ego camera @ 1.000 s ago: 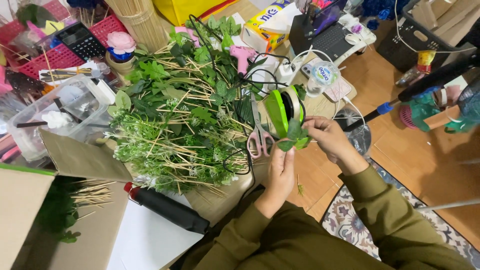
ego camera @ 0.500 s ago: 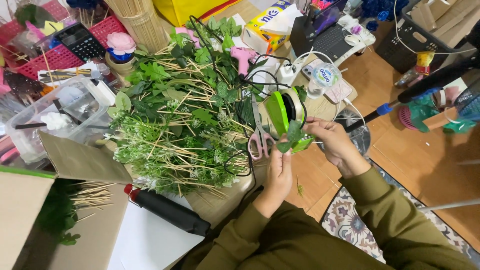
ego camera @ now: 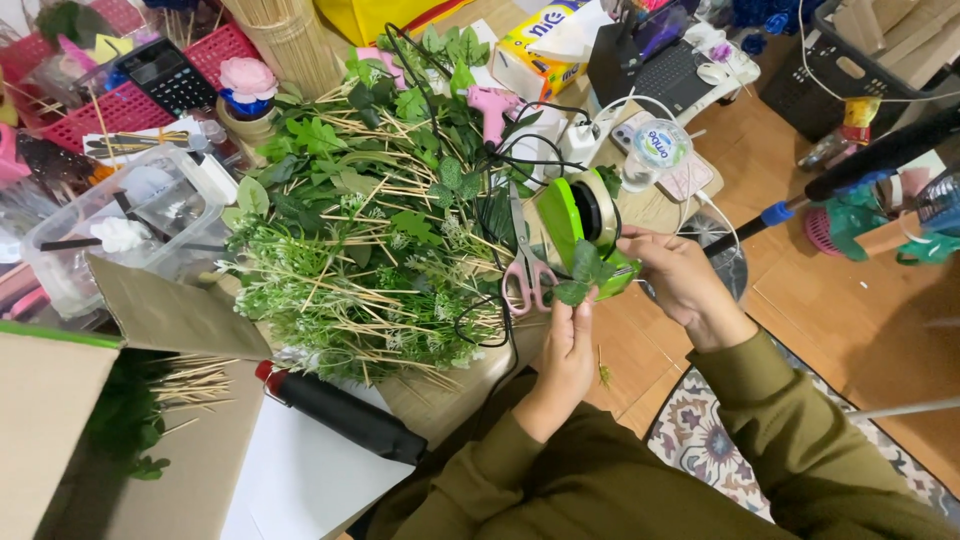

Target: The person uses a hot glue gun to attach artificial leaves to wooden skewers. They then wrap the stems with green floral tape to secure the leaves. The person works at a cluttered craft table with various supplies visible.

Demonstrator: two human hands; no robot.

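My left hand [ego camera: 566, 340] pinches a small sprig of green artificial leaves [ego camera: 585, 274] by its stem. My right hand [ego camera: 676, 272] holds the lower edge of a bright green tape dispenser [ego camera: 584, 222], which stands upright with a dark roll in it. The leaves touch the dispenser's front. Pink-handled scissors [ego camera: 529, 268] lie just left of my left hand on the table edge. A big heap of green leaf sprigs on wooden sticks [ego camera: 365, 235] covers the table to the left.
A black cable loops over the leaf heap [ego camera: 487, 215]. A pink glue gun [ego camera: 494, 105] and a plastic bottle [ego camera: 652, 152] stand behind the dispenser. A cardboard box [ego camera: 120, 430] with more sticks sits front left, a black tube [ego camera: 335, 410] beside it. Baskets, a clear tub [ego camera: 130, 215] and a bundle of skewers [ego camera: 288, 40] line the back.
Almost nothing has moved. Both hands stay at the green dispenser with the leaf sprig, only shifting slightly.
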